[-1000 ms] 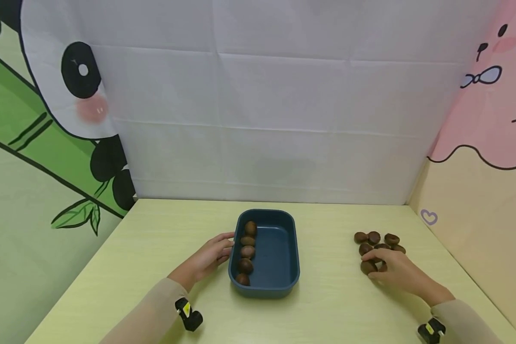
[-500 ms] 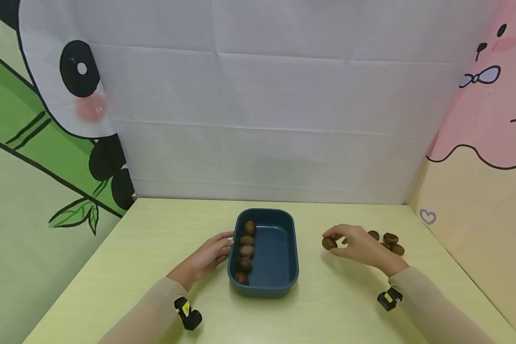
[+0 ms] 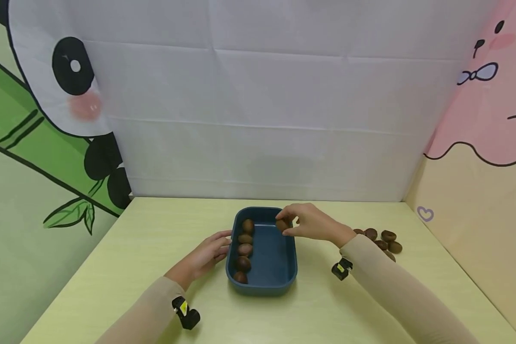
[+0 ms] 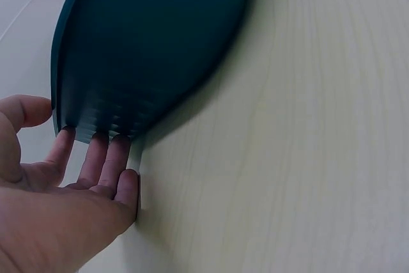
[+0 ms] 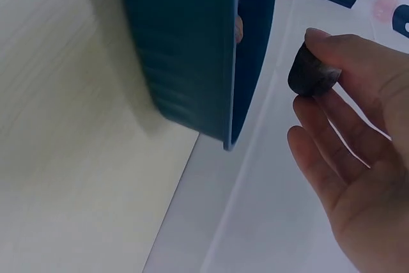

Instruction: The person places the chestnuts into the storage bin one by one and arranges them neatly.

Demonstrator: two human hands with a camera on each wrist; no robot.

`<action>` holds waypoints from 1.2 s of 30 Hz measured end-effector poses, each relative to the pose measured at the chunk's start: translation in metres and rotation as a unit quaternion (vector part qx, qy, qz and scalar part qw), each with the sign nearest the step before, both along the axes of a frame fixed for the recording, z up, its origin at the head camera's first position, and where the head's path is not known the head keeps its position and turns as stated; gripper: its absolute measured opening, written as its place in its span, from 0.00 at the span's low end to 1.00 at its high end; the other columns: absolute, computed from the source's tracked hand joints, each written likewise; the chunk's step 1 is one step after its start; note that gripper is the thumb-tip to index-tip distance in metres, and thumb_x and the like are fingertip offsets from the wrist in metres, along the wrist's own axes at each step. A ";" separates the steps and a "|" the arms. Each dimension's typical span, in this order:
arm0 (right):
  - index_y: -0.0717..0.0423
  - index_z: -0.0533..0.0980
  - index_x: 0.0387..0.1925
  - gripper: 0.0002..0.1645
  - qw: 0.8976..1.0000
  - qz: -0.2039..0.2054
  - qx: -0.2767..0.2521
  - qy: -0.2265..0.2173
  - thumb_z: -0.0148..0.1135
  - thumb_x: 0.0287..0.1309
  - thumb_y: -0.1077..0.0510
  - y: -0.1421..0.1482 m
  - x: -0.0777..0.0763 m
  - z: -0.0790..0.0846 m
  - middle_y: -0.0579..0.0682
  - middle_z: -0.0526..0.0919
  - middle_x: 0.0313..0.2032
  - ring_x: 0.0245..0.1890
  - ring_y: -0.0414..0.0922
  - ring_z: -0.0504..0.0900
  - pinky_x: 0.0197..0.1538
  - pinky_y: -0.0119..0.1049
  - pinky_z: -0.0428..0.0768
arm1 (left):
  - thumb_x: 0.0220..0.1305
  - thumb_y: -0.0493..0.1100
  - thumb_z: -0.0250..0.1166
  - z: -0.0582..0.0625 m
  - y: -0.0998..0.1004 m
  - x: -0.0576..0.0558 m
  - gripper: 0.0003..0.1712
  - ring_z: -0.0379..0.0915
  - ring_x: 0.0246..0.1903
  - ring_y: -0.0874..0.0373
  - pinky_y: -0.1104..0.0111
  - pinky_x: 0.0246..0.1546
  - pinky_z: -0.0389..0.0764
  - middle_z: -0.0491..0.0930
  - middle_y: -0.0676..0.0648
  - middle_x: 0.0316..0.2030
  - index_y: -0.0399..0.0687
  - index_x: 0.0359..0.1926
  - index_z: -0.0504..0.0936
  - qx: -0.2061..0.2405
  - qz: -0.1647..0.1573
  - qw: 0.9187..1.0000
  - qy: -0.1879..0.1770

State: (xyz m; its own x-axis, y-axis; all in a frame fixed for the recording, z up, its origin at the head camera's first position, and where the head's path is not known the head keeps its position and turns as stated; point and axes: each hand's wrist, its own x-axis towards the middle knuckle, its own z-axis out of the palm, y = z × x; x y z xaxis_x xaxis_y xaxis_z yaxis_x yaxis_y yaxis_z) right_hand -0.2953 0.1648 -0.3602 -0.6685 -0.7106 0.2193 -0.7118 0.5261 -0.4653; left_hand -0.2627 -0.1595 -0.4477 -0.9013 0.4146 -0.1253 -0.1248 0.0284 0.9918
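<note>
A blue rectangular tray [image 3: 262,290] with rounded corners stands in the middle of the table. Along its left wall lies a column of several brown chestnuts [image 3: 245,250]. My right hand [image 3: 311,223] pinches one more chestnut [image 5: 313,71] between thumb and fingers, above the tray's far right corner. My left hand [image 3: 204,255] touches the tray's left outer wall; in the left wrist view its fingertips [image 4: 118,148] press on the wall, fingers nearly straight. Through the right wrist view, the tray wall [image 5: 185,43] hides most of the chestnuts inside.
A loose group of several chestnuts [image 3: 388,235] lies on the right of the pale wooden table [image 3: 155,224], partly hidden behind the right forearm. A white cloth backdrop [image 3: 262,105] rises at the table's far edge, with printed cartoon panels at both sides.
My right hand has taken a chestnut from the group on the right and carried it left to the tray. My left hand has stayed against the tray's wall.
</note>
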 end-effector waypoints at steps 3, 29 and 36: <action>0.52 0.80 0.55 0.22 1.000 0.002 0.009 -0.006 0.72 0.59 0.57 -0.014 -0.008 0.003 0.43 0.83 0.47 0.44 0.40 0.82 0.48 0.43 0.82 | 0.77 0.44 0.51 0.000 -0.001 -0.001 0.32 0.64 0.67 0.44 0.51 0.71 0.57 0.64 0.35 0.69 0.37 0.76 0.56 0.002 0.006 1.000 -0.004; 0.61 0.82 0.53 0.23 0.980 -0.127 -0.039 -0.147 0.74 0.54 0.63 -0.080 -0.055 -0.022 0.51 0.86 0.43 0.45 0.47 0.83 0.51 0.37 0.80 | 0.74 0.44 0.52 -0.001 -0.003 -0.001 0.33 0.68 0.65 0.45 0.52 0.69 0.60 0.68 0.34 0.67 0.36 0.74 0.57 0.003 0.029 0.999 -0.016; 0.59 0.83 0.51 0.22 0.969 -0.181 -0.037 -0.166 0.76 0.52 0.62 -0.082 -0.052 -0.036 0.51 0.85 0.42 0.44 0.47 0.82 0.51 0.41 0.80 | 0.75 0.44 0.51 -0.001 -0.003 -0.001 0.34 0.67 0.65 0.44 0.53 0.70 0.59 0.67 0.33 0.67 0.35 0.75 0.55 0.007 0.020 1.000 -0.012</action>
State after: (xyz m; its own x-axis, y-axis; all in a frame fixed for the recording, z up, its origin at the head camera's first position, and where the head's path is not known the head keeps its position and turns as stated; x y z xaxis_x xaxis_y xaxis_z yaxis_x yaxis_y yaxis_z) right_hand -0.3473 0.0832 -0.3957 -0.9135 -0.4066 -0.0098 -0.2910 0.6701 -0.6828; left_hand -0.2641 -0.1626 -0.4489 -0.9141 0.3798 -0.1419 -0.1497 0.0090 0.9887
